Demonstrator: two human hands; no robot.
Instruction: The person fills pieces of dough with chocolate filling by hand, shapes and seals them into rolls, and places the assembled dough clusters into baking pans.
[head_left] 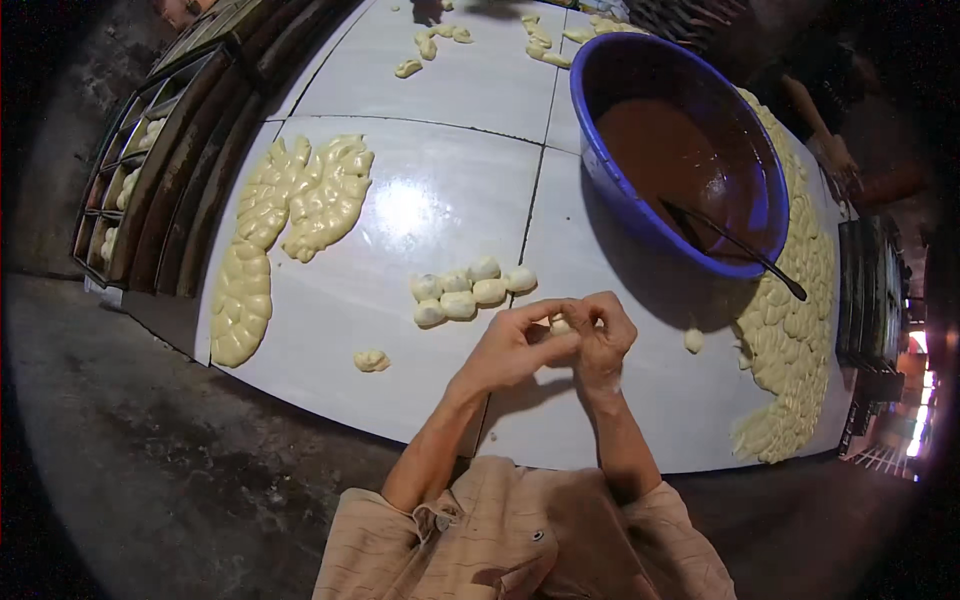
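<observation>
On the white tiled table (400, 300), left hand (515, 345) and right hand (600, 335) pinch closed around one small dough piece (561, 325) beside shaped dough balls (470, 292); squeezing unevenly could tear it.

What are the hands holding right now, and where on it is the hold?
A small pale dough piece, pinched between the fingertips of the left hand and right hand; mostly hidden, so the exact spot cannot be told.

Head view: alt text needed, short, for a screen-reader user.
Both hands, left hand and right hand, meet over a white table, pinching a small dough piece between them. A cluster of shaped dough balls lies just beyond, and a blue basin of brown filling holds a spoon.
</observation>
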